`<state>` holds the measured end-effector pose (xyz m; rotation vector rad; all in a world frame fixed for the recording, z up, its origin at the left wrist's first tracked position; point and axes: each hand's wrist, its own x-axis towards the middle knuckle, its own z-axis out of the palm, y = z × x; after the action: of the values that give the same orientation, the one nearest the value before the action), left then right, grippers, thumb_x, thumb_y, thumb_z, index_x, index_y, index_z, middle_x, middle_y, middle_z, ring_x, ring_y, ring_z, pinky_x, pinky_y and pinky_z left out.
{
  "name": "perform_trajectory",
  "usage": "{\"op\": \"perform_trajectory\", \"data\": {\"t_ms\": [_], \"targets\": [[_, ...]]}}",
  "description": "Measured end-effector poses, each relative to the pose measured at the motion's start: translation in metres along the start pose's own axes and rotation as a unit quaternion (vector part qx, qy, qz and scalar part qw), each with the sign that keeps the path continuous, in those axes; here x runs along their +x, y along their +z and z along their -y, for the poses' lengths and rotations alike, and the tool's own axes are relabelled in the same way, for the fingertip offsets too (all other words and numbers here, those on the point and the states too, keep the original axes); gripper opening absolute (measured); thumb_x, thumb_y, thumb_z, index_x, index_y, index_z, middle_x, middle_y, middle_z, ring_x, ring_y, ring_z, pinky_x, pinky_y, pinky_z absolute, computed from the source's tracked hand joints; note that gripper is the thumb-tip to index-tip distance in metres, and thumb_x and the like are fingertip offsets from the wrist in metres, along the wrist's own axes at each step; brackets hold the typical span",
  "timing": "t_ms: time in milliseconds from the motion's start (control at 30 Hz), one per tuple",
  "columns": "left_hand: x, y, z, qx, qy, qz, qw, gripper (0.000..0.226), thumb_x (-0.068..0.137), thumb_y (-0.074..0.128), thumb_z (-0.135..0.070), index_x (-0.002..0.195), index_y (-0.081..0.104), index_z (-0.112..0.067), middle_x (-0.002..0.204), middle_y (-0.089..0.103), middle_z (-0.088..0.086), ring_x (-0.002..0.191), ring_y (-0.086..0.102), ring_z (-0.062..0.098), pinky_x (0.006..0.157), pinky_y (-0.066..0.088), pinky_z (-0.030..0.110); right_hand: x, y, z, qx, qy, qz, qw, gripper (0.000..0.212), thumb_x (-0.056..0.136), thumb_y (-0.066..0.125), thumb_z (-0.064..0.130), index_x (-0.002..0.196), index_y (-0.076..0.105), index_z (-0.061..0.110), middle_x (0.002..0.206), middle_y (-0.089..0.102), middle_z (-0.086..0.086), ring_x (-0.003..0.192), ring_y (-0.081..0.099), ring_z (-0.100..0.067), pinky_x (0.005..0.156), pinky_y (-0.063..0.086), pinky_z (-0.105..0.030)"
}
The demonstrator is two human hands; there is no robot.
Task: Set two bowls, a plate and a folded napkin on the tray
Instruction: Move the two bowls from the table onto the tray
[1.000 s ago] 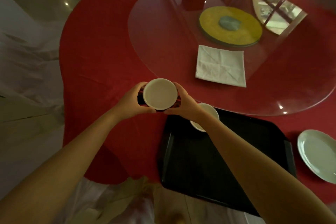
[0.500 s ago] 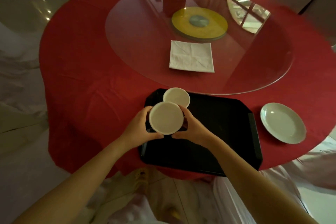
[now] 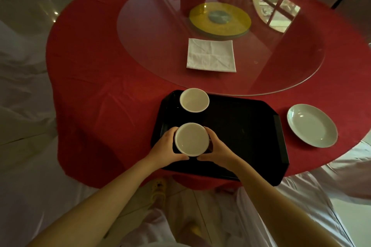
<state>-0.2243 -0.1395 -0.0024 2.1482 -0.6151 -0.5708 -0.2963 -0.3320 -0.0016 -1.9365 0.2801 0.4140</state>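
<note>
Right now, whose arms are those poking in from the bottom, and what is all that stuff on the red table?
Those arms belong to a person wearing a camera on their head, so the picture looks down the way their eyes do. There is only this one view. Their left hand and right hand each have a grip on one side of a white bowl, holding it over the near left part of a black tray. Another white bowl already sits in the tray's far left corner. A pale plate waits on the red tablecloth, to the right of the tray. A folded white napkin lies farther away on a big round glass top.
</note>
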Motion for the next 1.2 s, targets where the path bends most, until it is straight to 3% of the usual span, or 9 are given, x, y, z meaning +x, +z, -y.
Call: {"op": "perform_trajectory", "data": {"t_ms": [267, 500, 633, 700, 867, 1000, 1200], "targets": [[0.002, -0.001, 0.008, -0.002, -0.009, 0.013, 1.000, 0.089, 0.058, 0.083, -0.037, 0.130, 0.033, -0.026, 0.121, 0.040, -0.015, 0.110, 0.041, 0.002, 0.084, 0.034, 0.017, 0.002, 0.005, -0.003, 0.027, -0.005, 0.001, 1.000, 0.099, 0.070, 0.076, 0.002, 0.144, 0.014, 0.025, 0.144, 0.029, -0.006, 0.133, 0.032, -0.022, 0.110, 0.035, -0.044], [0.005, -0.005, 0.012, 0.004, -0.020, 0.039, 0.999, 0.097, 0.060, 0.082, -0.038, 0.137, 0.024, -0.026, 0.138, 0.038, -0.006, 0.126, 0.039, 0.011, 0.094, 0.034, 0.025, 0.008, 0.006, -0.009, 0.053, 0.000, 0.007, 0.999, 0.101, 0.070, 0.077, 0.003, 0.145, 0.012, 0.026, 0.147, 0.027, -0.006, 0.135, 0.032, -0.022, 0.107, 0.035, -0.035], [0.006, -0.011, 0.013, 0.018, -0.064, 0.075, 0.995, 0.108, 0.062, 0.068, -0.063, 0.145, 0.006, -0.030, 0.153, 0.020, -0.004, 0.139, 0.023, 0.016, 0.106, 0.027, 0.034, 0.014, -0.003, -0.014, 0.062, 0.035, 0.025, 0.997, 0.105, 0.071, 0.077, 0.004, 0.146, 0.007, 0.030, 0.151, 0.023, -0.006, 0.136, 0.032, -0.022, 0.106, 0.035, -0.037], [0.010, -0.019, 0.013, -0.010, -0.076, 0.058, 0.995, 0.096, 0.069, 0.055, -0.066, 0.145, 0.012, -0.026, 0.152, 0.027, 0.000, 0.137, 0.030, 0.017, 0.104, 0.030, 0.032, 0.016, -0.012, -0.017, 0.078, 0.053, 0.033, 0.995, 0.104, 0.073, 0.075, 0.003, 0.147, 0.008, 0.031, 0.153, 0.019, -0.003, 0.136, 0.030, -0.022, 0.105, 0.036, -0.035], [0.033, -0.042, 0.006, -0.033, -0.095, -0.045, 0.994, 0.051, 0.090, 0.042, -0.048, 0.134, 0.041, -0.022, 0.135, 0.052, 0.004, 0.122, 0.049, 0.016, 0.091, 0.036, 0.025, 0.018, -0.043, -0.017, 0.086, 0.084, -0.020, 0.993, 0.086, 0.080, 0.068, 0.004, 0.146, 0.017, 0.026, 0.153, 0.025, -0.003, 0.136, 0.033, -0.022, 0.096, 0.043, -0.032], [0.054, -0.054, -0.017, -0.019, -0.068, -0.072, 0.995, 0.041, 0.092, 0.047, -0.037, 0.129, 0.048, -0.019, 0.127, 0.060, 0.004, 0.118, 0.053, 0.018, 0.090, 0.039, 0.026, 0.019, -0.068, -0.008, 0.055, 0.106, -0.075, 0.990, 0.071, 0.087, 0.063, 0.018, 0.145, 0.022, 0.023, 0.149, 0.034, -0.006, 0.131, 0.041, -0.023, 0.090, 0.042, -0.030], [0.079, -0.057, -0.067, 0.021, -0.002, -0.085, 0.996, 0.037, 0.092, 0.049, -0.028, 0.126, 0.052, -0.014, 0.125, 0.061, 0.008, 0.115, 0.055, 0.020, 0.090, 0.042, 0.028, 0.010, -0.103, 0.005, -0.044, 0.081, -0.123, 0.988, 0.061, 0.089, 0.058, 0.028, 0.142, 0.030, 0.019, 0.143, 0.042, -0.008, 0.126, 0.047, -0.022, 0.094, 0.046, -0.033]]}}
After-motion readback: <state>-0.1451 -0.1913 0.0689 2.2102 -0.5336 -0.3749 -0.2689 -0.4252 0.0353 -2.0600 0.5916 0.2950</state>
